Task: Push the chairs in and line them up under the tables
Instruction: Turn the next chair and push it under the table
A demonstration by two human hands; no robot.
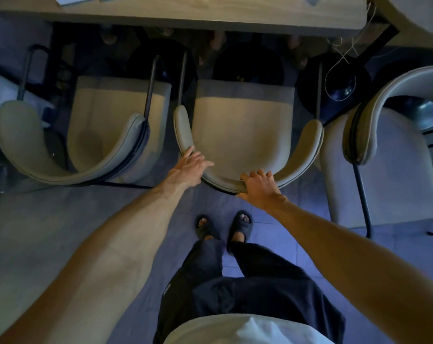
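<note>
Our left hand [191, 163] lies flat, fingers spread, on middle chair [242, 135] backrest; right hand [260, 186] grips rim; table [185, 16] ahead.

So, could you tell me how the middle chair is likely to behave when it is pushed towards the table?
The middle chair probably slides rather than rolls: thin dark metal legs, no wheels visible, smooth tiled floor. With both hands high on the curved backrest, it may tip forward slightly if a leg catches. The padded back likely gives a little.
</note>
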